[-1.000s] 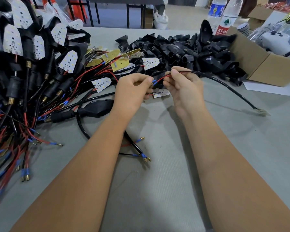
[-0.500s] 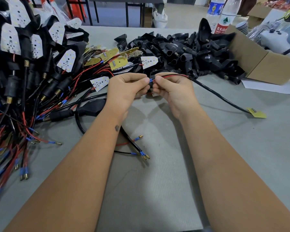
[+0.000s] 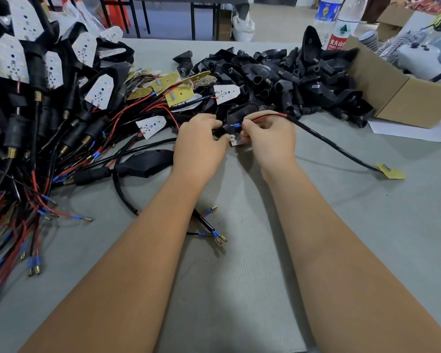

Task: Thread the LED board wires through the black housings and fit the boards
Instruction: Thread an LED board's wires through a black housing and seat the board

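Between the two piles, above the grey table (image 3: pixel 239 289), the left hand (image 3: pixel 201 149) curls around a black housing (image 3: pixel 236 115), while the right hand (image 3: pixel 270 141) pinches the blue-tipped red wire (image 3: pixel 265 119) at its opening. From that pinch a black cable (image 3: pixel 336 146) trails right to a yellow LED board (image 3: pixel 391 171) lying flat. Loose housings (image 3: pixel 278 75) are heaped beyond; finished assemblies (image 3: pixel 36 98) lie left, a cardboard box (image 3: pixel 405 95) right
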